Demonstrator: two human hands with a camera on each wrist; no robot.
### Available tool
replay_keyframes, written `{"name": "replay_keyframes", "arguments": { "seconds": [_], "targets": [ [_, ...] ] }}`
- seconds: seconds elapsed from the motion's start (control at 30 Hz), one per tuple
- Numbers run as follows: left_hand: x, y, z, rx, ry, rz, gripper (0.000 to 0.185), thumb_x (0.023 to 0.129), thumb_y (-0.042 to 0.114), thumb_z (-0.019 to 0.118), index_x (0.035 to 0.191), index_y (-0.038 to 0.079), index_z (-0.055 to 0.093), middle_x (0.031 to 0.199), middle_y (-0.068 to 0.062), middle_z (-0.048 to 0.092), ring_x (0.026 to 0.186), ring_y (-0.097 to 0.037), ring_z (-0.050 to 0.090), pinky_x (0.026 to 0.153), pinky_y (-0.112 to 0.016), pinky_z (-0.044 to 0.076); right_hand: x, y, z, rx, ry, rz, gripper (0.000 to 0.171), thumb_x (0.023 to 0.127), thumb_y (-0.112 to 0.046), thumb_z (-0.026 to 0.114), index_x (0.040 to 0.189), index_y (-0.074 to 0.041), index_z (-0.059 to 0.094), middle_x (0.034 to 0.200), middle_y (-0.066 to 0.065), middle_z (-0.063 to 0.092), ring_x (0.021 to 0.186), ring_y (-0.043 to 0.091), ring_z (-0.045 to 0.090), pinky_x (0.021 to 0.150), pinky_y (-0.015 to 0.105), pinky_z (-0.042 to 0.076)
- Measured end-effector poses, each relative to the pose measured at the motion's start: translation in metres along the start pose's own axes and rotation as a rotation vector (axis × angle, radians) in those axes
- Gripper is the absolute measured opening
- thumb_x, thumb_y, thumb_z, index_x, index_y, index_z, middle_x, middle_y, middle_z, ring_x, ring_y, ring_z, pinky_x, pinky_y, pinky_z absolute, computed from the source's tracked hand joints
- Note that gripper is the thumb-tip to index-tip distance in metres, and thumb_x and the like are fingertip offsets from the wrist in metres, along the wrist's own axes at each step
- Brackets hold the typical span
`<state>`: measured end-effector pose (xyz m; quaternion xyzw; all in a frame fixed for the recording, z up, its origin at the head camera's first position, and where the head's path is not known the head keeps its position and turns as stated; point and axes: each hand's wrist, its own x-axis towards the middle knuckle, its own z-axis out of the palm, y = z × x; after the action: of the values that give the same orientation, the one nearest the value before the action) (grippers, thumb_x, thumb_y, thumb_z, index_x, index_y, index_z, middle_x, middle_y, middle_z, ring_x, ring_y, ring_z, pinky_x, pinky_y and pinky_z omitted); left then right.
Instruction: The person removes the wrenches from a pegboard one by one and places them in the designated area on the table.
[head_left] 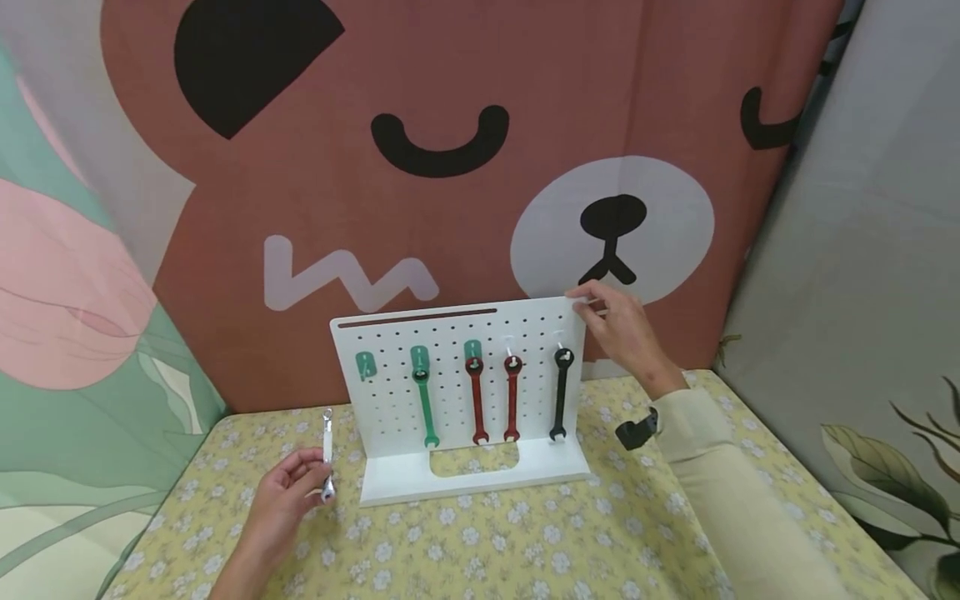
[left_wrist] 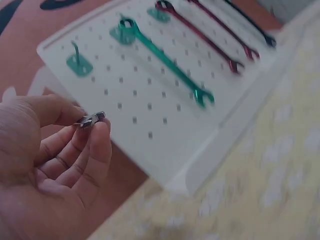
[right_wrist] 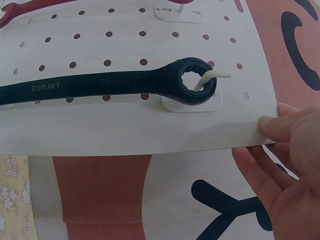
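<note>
A white pegboard stand [head_left: 534, 327] stands upright on the flowered table. From left to right it carries an empty green hook [head_left: 365, 364], a green wrench [head_left: 424, 398], two red wrenches [head_left: 476, 402] and a black wrench [head_left: 559, 393]. My left hand [head_left: 318, 472] pinches a small silver wrench [head_left: 327, 450] left of the stand; in the left wrist view the left hand [left_wrist: 89, 126] holds the silver wrench's end [left_wrist: 95, 118] between thumb and fingers. My right hand [head_left: 588, 302] grips the board's top right corner. In the right wrist view the right hand [right_wrist: 257, 140] pinches the pegboard [right_wrist: 125, 130] beside the hung black wrench [right_wrist: 100, 85].
The table wears a yellow flowered cloth [head_left: 480, 542]. A brown bear-face backdrop [head_left: 420, 150] hangs close behind the stand. A leaf-print panel [head_left: 862, 292] closes the right side and a green and pink one [head_left: 67, 333] the left.
</note>
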<state>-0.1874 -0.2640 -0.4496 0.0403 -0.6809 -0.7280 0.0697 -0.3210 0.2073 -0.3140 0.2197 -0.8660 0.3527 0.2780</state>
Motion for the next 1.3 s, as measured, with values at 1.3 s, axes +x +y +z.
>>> {"name": "replay_keyframes", "arguments": {
  "seconds": [1.3],
  "targets": [
    [0.025, -0.033, -0.006, 0.518, -0.091, -0.213, 0.016, 0.096, 0.002, 0.068, 0.109, -0.008, 0.067, 0.080, -0.013, 0.057, 0.063, -0.024, 0.058, 0.056, -0.039, 0.060, 0.000, -0.001, 0.000, -0.005, -0.016, 0.018, 0.019, 0.104, -0.009, 0.062, 0.122, -0.009, 0.070, 0.122, 0.016, 0.069, 0.102, 0.037, 0.069, 0.085, 0.054, 0.058]
  ]
}}
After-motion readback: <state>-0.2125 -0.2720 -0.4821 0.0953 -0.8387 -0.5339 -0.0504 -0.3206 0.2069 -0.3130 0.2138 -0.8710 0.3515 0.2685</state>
